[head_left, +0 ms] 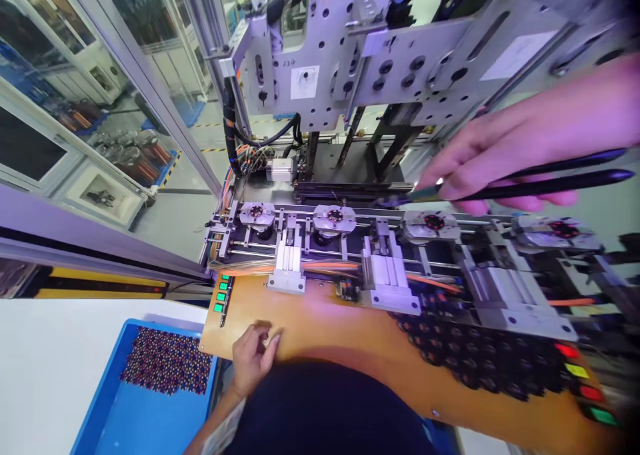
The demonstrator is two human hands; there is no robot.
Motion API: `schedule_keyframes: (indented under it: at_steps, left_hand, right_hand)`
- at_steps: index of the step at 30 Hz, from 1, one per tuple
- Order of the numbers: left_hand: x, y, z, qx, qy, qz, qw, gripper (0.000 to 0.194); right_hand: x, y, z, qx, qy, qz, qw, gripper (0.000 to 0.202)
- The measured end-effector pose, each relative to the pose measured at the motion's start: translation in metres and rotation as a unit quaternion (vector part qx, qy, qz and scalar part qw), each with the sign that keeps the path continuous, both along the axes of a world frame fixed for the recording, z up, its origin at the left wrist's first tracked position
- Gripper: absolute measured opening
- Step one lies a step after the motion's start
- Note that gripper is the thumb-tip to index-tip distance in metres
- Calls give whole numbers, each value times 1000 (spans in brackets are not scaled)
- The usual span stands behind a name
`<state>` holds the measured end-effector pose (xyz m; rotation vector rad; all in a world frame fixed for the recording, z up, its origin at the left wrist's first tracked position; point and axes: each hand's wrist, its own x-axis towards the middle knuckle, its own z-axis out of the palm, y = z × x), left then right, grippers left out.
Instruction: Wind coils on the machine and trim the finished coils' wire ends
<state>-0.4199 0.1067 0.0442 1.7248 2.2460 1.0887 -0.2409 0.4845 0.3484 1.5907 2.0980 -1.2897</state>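
The right hand (505, 147) is closed on a pair of slender black tweezers (555, 183), which cross beneath its fingers. The tweezers' handle ends extend beyond the hand on the picture's right; the tips point left, ahead of the fingertips, near the gap between the second and third of four silver metal fixtures (334, 216) counted from the left. The tips are blurred; whether they grip a part cannot be told.

The left hand (250, 358) is at the near edge of the tan work panel (325, 338), fingers curled; whether it holds a small part cannot be told. Left of this hand, a blue plastic tray (150, 425) contains small dark speckled parts (167, 360). Black rounded parts (490, 358) lie clustered on the panel's right portion, below the right hand in view.
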Motion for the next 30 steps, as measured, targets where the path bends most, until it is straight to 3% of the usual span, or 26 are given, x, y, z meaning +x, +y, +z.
schedule_keyframes:
  at_steps: [2,4,7,9,14,23,28,30]
  left_hand:
    - [-1,0,2,0,0,-4,1000,11]
    - [-2,1,4,2,0,-9,1000,10]
    - [-3,3,5,2,3,-17,1000,8]
    - [-4,4,5,-1,8,-22,1000,8]
    - [-3,4,4,-12,23,-24,999,8]
    - [-4,5,4,-22,34,-17,999,7]
    - [-4,6,3,-26,42,-13,999,8]
    - [-4,6,3,-28,45,-12,999,8]
  right_hand:
    - [24,14,-3,-119,-116,16,986,14]
    - [47,24,-9,-154,-114,14,981,16]
    - [72,32,-22,-139,-32,121,982,29]
    - [80,35,-29,-109,-36,166,980,35]
    - [87,38,-37,-123,-100,174,972,45]
    - [94,49,-51,-160,-71,230,957,61]
    - [109,57,-66,-117,16,286,951,53]
    - [123,52,-84,1,70,223,972,52]
